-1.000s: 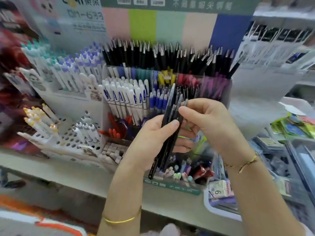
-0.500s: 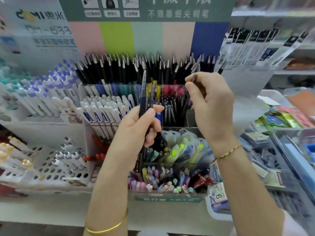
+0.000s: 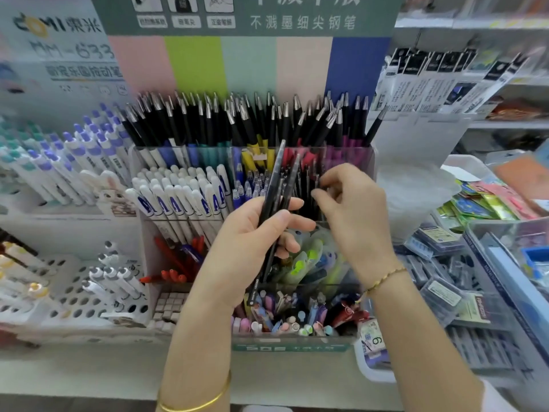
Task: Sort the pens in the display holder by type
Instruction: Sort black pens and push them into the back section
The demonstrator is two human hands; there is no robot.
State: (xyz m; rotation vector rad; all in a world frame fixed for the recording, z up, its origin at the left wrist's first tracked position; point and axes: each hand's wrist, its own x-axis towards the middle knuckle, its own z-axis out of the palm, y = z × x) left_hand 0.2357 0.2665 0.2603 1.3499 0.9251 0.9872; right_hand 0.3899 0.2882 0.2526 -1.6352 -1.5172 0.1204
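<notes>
The display holder (image 3: 291,347) is crowded: a pen could drop into the wrong section, or the bundle of black pens (image 3: 276,179) slip loose. Left hand (image 3: 249,248), fingers curled, grips that bundle before the holder's centre. Right hand (image 3: 356,221) pinches one black pen (image 3: 316,179) over its right middle section.

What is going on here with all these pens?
A person is tidying a shop's pen display. Their left hand grips a small bundle of dark pens, held upright in front of the clear display holder. Their right hand reaches into the holder's middle compartment, fingertips curled at the tops of the black pens standing there. The blur hides whether it pinches one. The neighbouring compartment holds white pens.
</notes>
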